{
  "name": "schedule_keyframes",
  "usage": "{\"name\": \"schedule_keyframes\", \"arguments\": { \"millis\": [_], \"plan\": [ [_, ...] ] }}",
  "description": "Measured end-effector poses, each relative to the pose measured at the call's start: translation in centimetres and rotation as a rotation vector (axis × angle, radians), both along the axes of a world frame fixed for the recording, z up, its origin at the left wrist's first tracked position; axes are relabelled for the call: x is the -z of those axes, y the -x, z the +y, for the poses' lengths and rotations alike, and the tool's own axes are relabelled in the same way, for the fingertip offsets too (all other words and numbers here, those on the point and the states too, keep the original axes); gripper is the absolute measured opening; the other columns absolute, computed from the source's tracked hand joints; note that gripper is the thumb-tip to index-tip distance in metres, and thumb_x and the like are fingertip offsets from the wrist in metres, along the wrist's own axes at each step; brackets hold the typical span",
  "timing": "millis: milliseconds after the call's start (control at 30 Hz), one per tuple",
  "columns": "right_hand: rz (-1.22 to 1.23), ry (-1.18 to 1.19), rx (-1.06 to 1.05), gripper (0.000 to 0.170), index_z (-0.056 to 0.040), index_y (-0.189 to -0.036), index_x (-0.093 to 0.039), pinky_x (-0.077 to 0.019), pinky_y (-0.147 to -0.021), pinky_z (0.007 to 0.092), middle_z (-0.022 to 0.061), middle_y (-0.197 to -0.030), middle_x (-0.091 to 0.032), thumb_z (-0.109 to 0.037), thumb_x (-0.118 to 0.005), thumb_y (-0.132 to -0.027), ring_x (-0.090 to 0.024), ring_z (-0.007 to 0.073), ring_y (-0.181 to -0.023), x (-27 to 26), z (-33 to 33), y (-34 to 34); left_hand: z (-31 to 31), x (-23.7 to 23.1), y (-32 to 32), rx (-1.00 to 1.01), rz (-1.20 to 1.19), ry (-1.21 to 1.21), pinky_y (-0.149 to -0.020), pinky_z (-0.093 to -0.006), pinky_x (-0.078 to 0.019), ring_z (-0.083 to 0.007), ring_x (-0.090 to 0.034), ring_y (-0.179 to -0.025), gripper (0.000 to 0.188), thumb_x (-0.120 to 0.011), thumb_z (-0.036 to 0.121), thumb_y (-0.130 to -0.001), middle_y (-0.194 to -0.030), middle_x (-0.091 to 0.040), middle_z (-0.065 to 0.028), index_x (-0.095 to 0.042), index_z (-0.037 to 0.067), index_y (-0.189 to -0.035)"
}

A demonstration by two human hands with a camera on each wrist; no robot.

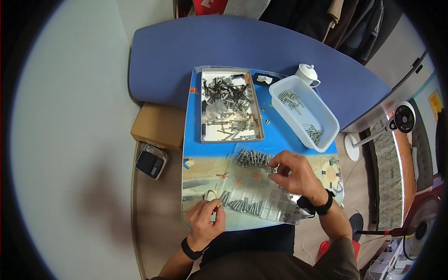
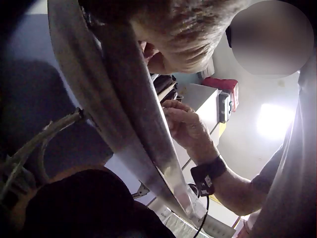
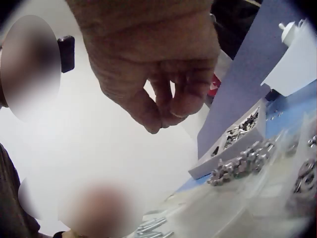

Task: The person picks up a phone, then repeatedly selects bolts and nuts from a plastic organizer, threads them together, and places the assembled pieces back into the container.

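One compartment organizer (image 1: 271, 198) containing fasteners (image 1: 252, 157), flat on the worktop (image 1: 278, 138).
Head view: left hand (image 1: 205, 220), fingers curled, at the organizer's left edge; right hand (image 1: 296, 175) above it; one tub (image 1: 301, 120) with two bolt clusters (image 1: 290, 99). Left wrist view: right hand raised, fingers bent. Right wrist view: thumb and fingertips meet; cannot tell whether either hand grips anything.
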State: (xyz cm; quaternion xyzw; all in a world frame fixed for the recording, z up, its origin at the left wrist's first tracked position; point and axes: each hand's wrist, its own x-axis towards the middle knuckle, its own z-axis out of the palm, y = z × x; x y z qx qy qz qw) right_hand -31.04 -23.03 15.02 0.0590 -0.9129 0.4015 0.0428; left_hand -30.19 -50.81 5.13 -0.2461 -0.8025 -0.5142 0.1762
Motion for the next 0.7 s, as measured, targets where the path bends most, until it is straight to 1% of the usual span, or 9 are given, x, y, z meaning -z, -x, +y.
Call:
{"name": "schedule_keyframes", "arguments": {
  "millis": [133, 200, 233, 300, 333, 367, 433, 533, 700],
  "plan": [
    [0.115, 0.063, -0.039, 0.027, -0.0020, -0.100, -0.066, -0.0519, -0.057, 0.0284, 0.0099, -0.091, -0.065, 0.002, -0.079, -0.076, -0.064, 0.0153, -0.063, -0.6, -1.8, -3.9, 0.1, -0.3, -0.8, 0.018, 0.100, -0.050, -0.054, -0.0325, -0.0494, -0.0252, -0.065, -0.063, 0.021, -0.069, -0.002, -0.078, -0.074, -0.066, -0.0109, -0.067, 0.002, -0.099],
    [0.212, 0.060, -0.057, 0.030, -0.0035, -0.100, -0.066, -0.0518, -0.055, 0.0273, 0.0098, -0.095, -0.065, 0.003, -0.081, -0.075, -0.064, 0.0137, -0.062, -0.5, -2.9, -5.8, 0.2, -1.5, -1.8, 0.182, -0.085, -0.131, -0.060, -0.0298, -0.0521, -0.0194, -0.067, -0.068, 0.023, -0.070, 0.000, -0.084, -0.083, -0.069, -0.0104, -0.066, -0.001, -0.106],
    [0.259, 0.055, -0.051, 0.033, -0.0043, -0.100, -0.067, -0.0510, -0.054, 0.0267, 0.0097, -0.095, -0.065, 0.003, -0.083, -0.073, -0.064, 0.0129, -0.061, -0.4, -3.6, -6.7, 0.6, -2.1, -2.8, 0.186, -0.090, -0.128, -0.060, -0.0298, -0.0521, -0.0194, -0.067, -0.068, 0.023, -0.070, 0.000, -0.084, -0.083, -0.069, -0.0104, -0.066, -0.001, -0.106],
    [0.264, 0.062, -0.032, 0.032, -0.0047, -0.100, -0.067, -0.0522, -0.054, 0.0274, 0.0102, -0.096, -0.066, 0.003, -0.083, -0.073, -0.067, 0.0139, -0.063, -0.2, -4.5, -8.6, 2.1, -3.5, -4.4, 0.343, -0.801, -0.535, -0.073, -0.0268, -0.0546, -0.0129, -0.067, -0.082, 0.027, -0.071, 0.004, -0.091, -0.096, -0.071, -0.0084, -0.063, -0.003, -0.115],
    [0.318, 0.059, -0.029, 0.032, -0.0041, -0.101, -0.066, -0.0538, -0.054, 0.0284, 0.0111, -0.098, -0.065, 0.003, -0.082, -0.075, -0.068, 0.0156, -0.064, 0.1, -4.8, -9.4, 2.6, -4.0, -4.8, 0.459, -0.938, -0.655, -0.085, -0.0250, -0.0534, -0.0100, -0.064, -0.094, 0.029, -0.070, 0.008, -0.095, -0.106, -0.069, -0.0064, -0.061, -0.004, -0.120],
    [0.371, 0.056, -0.025, 0.031, -0.0035, -0.103, -0.065, -0.0553, -0.054, 0.0294, 0.0120, -0.100, -0.065, 0.002, -0.081, -0.077, -0.070, 0.0174, -0.066, 0.4, -5.1, -10.1, 3.2, -4.3, -5.2, 0.461, -0.943, -0.650, -0.085, -0.0250, -0.0534, -0.0100, -0.064, -0.094, 0.029, -0.070, 0.008, -0.095, -0.106, -0.069, -0.0064, -0.061, -0.004, -0.120],
    [0.404, 0.046, 0.009, 0.034, -0.0041, -0.104, -0.065, -0.0558, -0.054, 0.0299, 0.0117, -0.099, -0.065, 0.002, -0.082, -0.075, -0.070, 0.0188, -0.067, 1.3, -5.3, -11.5, 4.5, -4.9, -6.1, 0.586, -1.136, -0.740, -0.086, -0.0245, -0.0523, -0.0098, -0.064, -0.097, 0.032, -0.071, 0.008, -0.095, -0.108, -0.068, -0.0071, -0.060, -0.004, -0.123],
    [0.494, -0.025, 0.086, 0.044, -0.0049, -0.109, -0.063, -0.0562, -0.055, 0.0319, 0.0112, -0.098, -0.064, 0.000, -0.084, -0.071, -0.070, 0.0227, -0.071, 2.5, -4.9, -13.4, 5.8, -5.0, -7.6, 0.580, -1.147, -0.712, -0.083, -0.0237, -0.0520, -0.0092, -0.064, -0.094, 0.029, -0.071, 0.011, -0.096, -0.103, -0.069, -0.0055, -0.063, -0.004, -0.119],
    [0.557, -0.060, 0.128, 0.046, -0.0046, -0.110, -0.062, -0.0558, -0.056, 0.0329, 0.0119, -0.099, -0.064, 0.002, -0.083, -0.070, -0.069, 0.0239, -0.071, 4.1, -4.0, -15.4, 7.5, -4.5, -8.9, 0.545, -1.143, -0.677, -0.080, -0.0229, -0.0511, -0.0082, -0.064, -0.089, 0.021, -0.069, 0.012, -0.097, -0.094, -0.069, -0.0034, -0.066, -0.003, -0.112]
  ]
}}
